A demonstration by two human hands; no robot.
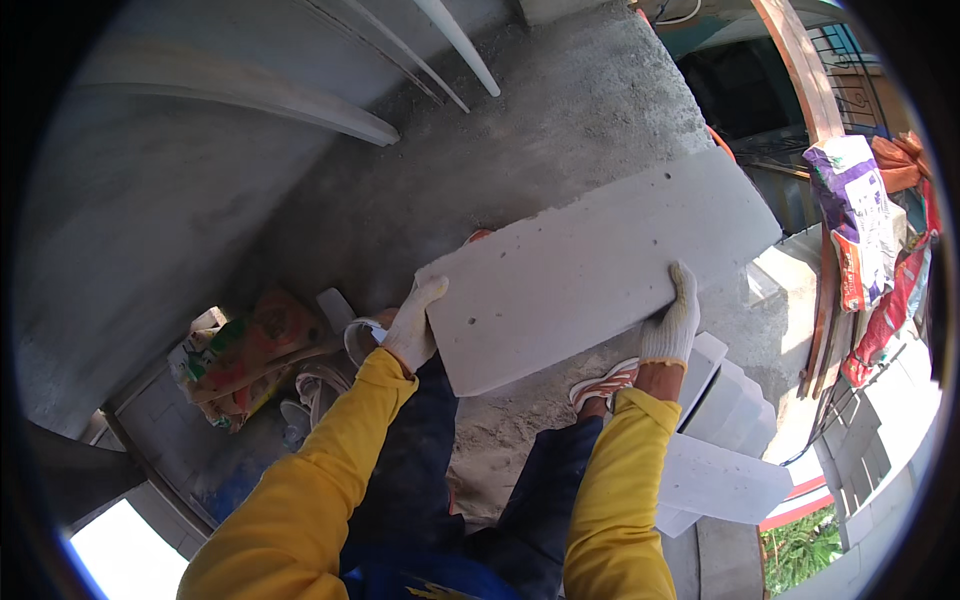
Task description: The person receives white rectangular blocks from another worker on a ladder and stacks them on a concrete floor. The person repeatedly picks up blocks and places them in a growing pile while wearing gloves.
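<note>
A large, pale aerated concrete block (577,262) with a few small holes is held up in front of me, tilted with its right end higher in the picture. Gripping its left end is my left hand (416,322), in a white knit glove, thumb on the face. My right hand (671,322), gloved the same way, holds the lower long edge towards the right, thumb on the face and fingers hidden behind. Below the block, my sneaker (604,386) rests on the dusty concrete floor (495,442).
Similar blocks (720,476) are stacked at my right. Crumpled bags (255,352) and a bucket (364,337) lie at the left. Pipes (465,52) and a beam (322,120) reach in from the upper left. A printed sack (851,217) hangs over planks at the right.
</note>
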